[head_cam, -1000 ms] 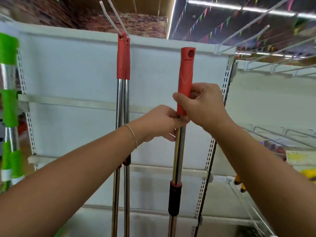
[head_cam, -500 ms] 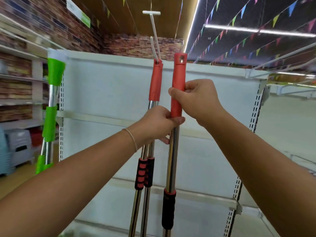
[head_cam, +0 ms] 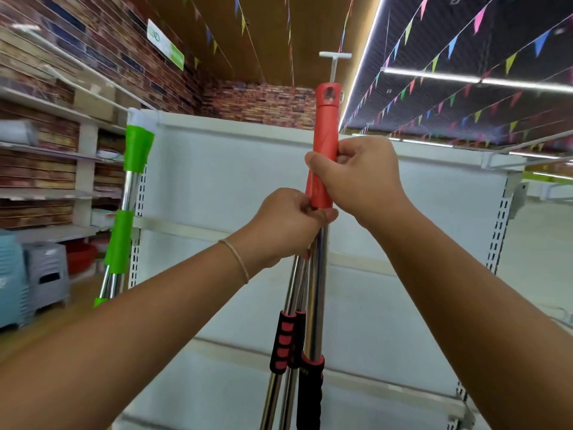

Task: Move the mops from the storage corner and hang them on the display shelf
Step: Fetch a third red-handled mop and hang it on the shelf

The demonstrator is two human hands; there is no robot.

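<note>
I hold a mop [head_cam: 322, 156] with a red plastic top and a steel pole upright in front of the white display shelf [head_cam: 235, 181]. My right hand [head_cam: 359, 178] grips the red top sleeve. My left hand [head_cam: 285, 225] is closed around the steel pole just below it. The hole in the red tip sits just under a white hanging hook [head_cam: 334, 62]. Two other mop poles [head_cam: 288, 339] with red and black grips hang right behind the held one. Their tops are hidden by my hands and the held mop.
A green-handled mop [head_cam: 124, 218] hangs at the shelf's left edge. Wooden wall shelves [head_cam: 52, 156] and stacked plastic stools [head_cam: 46, 274] stand at the left. Wire hooks [head_cam: 508, 153] stick out at the shelf's top right. Bunting and strip lights run overhead.
The held mop has moved left and up, from beside the two hanging mops to in front of them, its tip now under the hook. My view has tilted up.
</note>
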